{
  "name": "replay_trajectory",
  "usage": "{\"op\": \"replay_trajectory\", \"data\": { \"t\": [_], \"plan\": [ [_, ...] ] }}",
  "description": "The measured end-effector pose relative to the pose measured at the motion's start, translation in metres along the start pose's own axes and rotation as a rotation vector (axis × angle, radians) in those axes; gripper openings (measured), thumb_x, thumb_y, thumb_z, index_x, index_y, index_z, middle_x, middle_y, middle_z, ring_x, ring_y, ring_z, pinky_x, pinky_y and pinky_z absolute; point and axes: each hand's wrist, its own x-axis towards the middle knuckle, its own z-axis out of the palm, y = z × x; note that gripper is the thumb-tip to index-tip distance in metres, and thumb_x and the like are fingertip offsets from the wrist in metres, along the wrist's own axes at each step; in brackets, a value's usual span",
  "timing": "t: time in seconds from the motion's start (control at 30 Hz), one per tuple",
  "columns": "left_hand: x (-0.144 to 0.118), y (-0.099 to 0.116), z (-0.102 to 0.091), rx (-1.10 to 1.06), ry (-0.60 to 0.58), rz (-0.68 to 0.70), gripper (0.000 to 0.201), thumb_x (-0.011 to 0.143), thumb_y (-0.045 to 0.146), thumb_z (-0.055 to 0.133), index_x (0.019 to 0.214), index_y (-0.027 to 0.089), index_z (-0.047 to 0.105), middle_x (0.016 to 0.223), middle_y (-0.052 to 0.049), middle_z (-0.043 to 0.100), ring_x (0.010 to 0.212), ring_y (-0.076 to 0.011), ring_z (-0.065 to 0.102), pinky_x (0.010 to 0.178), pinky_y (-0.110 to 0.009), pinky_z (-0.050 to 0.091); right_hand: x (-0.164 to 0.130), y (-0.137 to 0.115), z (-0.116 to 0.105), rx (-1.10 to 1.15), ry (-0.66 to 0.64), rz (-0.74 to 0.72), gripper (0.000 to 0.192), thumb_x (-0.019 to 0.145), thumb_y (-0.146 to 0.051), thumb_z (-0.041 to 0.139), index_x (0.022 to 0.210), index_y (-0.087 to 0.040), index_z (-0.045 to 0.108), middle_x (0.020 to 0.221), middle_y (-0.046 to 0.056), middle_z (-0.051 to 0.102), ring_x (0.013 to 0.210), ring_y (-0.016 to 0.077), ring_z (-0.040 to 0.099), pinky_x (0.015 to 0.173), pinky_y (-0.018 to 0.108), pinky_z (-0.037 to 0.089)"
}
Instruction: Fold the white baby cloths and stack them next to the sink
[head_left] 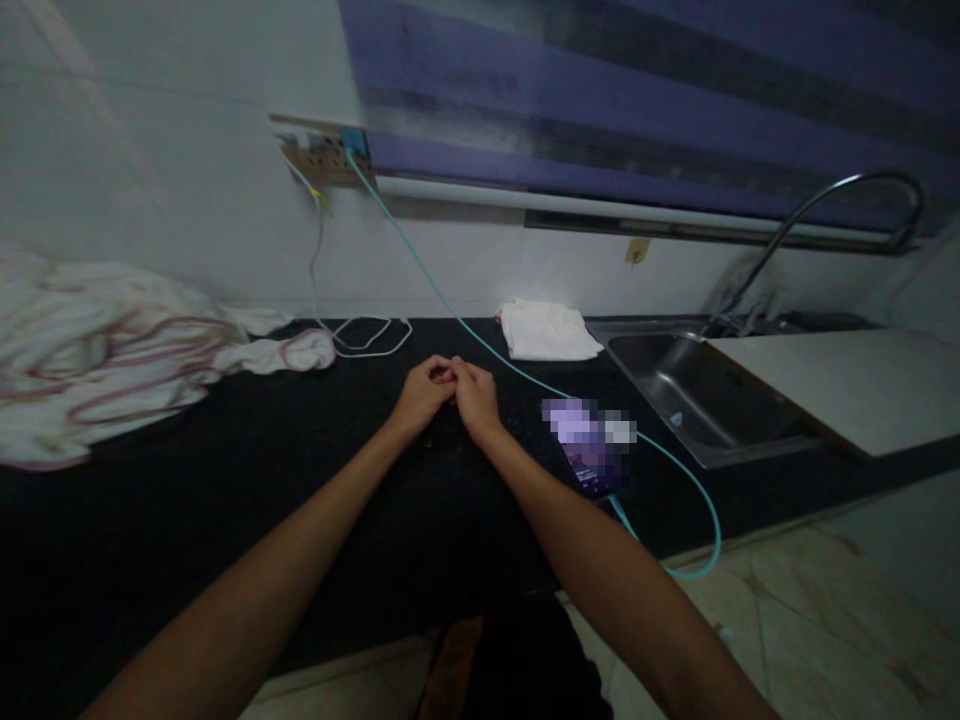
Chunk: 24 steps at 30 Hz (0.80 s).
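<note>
My left hand and my right hand rest together on the black countertop, fingertips touching each other, fingers curled. I see nothing held in either hand. Just right of my right hand lies a phone with a lit screen, plugged into a light-blue cable that runs up to a wall socket.
A striped white cloth is heaped at the left. A white cable coils behind my hands. A folded white cloth lies by a steel sink with a curved tap. A pale board covers the sink's right part.
</note>
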Motion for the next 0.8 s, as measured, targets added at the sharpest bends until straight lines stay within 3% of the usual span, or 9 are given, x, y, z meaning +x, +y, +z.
{"op": "replay_trajectory", "data": {
  "t": [0.33, 0.43, 0.57, 0.7, 0.8],
  "plan": [
    [-0.002, 0.003, 0.000, 0.016, -0.012, -0.005, 0.020, 0.067, 0.029, 0.066, 0.082, 0.018, 0.058, 0.073, 0.002, 0.057, 0.070, -0.0150, 0.053, 0.068, -0.027, 0.043, -0.004, -0.007, -0.001, 0.013, 0.009, 0.012, 0.039, 0.100, -0.043, 0.052, 0.070, -0.022, 0.067, 0.073, -0.001, 0.070, 0.077, 0.0174, 0.067, 0.078, 0.026, 0.050],
    [-0.005, 0.009, -0.008, 0.168, -0.009, 0.093, 0.015, 0.070, 0.023, 0.064, 0.084, 0.018, 0.063, 0.077, 0.001, 0.060, 0.076, -0.0159, 0.053, 0.073, -0.028, 0.042, -0.007, -0.012, -0.002, -0.018, 0.010, -0.023, 0.032, 0.098, -0.033, 0.053, 0.070, -0.022, 0.066, 0.074, -0.001, 0.069, 0.078, 0.0169, 0.067, 0.079, 0.025, 0.049],
    [-0.009, 0.010, -0.020, 0.390, -0.095, 0.236, 0.023, 0.079, 0.023, 0.060, 0.098, 0.018, 0.071, 0.091, -0.003, 0.069, 0.084, -0.0183, 0.061, 0.080, -0.030, 0.044, -0.010, -0.017, -0.004, -0.133, -0.011, -0.022, 0.025, 0.095, -0.023, 0.054, 0.072, -0.022, 0.066, 0.076, -0.001, 0.070, 0.080, 0.0168, 0.065, 0.078, 0.024, 0.047],
    [-0.014, 0.007, -0.025, 0.453, -0.137, 0.184, 0.027, 0.086, 0.031, 0.057, 0.106, 0.020, 0.072, 0.092, -0.004, 0.072, 0.083, -0.0194, 0.064, 0.078, -0.030, 0.046, -0.011, -0.019, -0.006, -0.228, -0.011, -0.013, 0.025, 0.095, -0.022, 0.053, 0.073, -0.022, 0.065, 0.078, -0.001, 0.070, 0.079, 0.0170, 0.064, 0.076, 0.025, 0.047],
    [-0.013, 0.008, -0.037, 0.648, -0.116, 0.143, 0.034, 0.095, 0.048, 0.054, 0.103, 0.021, 0.073, 0.099, -0.007, 0.073, 0.090, -0.0230, 0.066, 0.082, -0.034, 0.048, -0.011, -0.018, -0.006, -0.285, 0.024, -0.053, 0.021, 0.094, -0.021, 0.055, 0.076, -0.022, 0.063, 0.075, -0.002, 0.067, 0.078, 0.0169, 0.063, 0.077, 0.025, 0.047]
  ]
}}
